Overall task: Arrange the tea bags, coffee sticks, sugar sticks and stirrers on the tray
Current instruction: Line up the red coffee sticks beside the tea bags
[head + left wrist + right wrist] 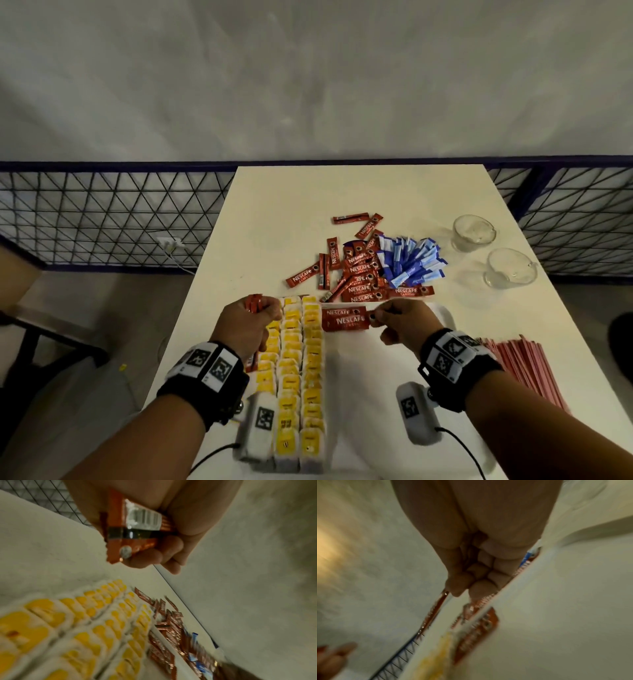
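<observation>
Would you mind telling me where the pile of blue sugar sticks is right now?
In the head view, the blue sugar sticks lie on the table's far right-centre, touching the loose coffee sticks and left of two glass cups.

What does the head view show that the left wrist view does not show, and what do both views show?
Only the head view shows the right hand pinching a coffee stick over the tray, two glass cups, the stirrers and both wrist bands.

Only the left wrist view shows the barcode end of the coffee stick bundle and the curled fingers under it.

Both show the left hand holding that bundle, the yellow tea bag rows, the loose coffee sticks and the blue sugar sticks.
</observation>
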`<state>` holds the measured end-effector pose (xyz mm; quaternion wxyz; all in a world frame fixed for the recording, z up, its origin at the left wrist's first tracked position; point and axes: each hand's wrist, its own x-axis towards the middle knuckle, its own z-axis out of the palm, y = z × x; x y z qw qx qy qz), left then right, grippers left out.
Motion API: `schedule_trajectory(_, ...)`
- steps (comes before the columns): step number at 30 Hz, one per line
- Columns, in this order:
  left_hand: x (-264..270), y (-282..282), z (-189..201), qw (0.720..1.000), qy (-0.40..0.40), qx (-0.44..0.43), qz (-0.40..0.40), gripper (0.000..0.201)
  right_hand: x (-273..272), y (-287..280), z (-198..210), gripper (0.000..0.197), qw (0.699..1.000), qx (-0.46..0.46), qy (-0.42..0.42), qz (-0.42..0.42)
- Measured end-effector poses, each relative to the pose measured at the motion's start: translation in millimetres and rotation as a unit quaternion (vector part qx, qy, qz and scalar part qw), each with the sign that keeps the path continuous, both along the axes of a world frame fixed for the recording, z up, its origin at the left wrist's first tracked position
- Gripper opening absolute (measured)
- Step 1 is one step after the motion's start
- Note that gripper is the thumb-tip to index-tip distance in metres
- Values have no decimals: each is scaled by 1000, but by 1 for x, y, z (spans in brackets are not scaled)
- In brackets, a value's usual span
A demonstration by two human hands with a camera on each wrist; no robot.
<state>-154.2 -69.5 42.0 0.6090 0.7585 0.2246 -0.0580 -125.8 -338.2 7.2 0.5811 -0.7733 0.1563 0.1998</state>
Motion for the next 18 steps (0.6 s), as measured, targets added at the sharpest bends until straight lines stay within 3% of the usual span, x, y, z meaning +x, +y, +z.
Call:
schedule_trajectory(6,-13,21,-9,1000,24,19,-2,9,-10,5,-42,10,990,-58,125,-11)
schedule_trajectory(13,-25,30,-12,999,33,-3,11,6,-2,19,-54,22,965,-238,99,38)
schedule_trajectory(18,-29,36,-13,999,41,9,12,8,3,22,-57,32,949,-290,105,69)
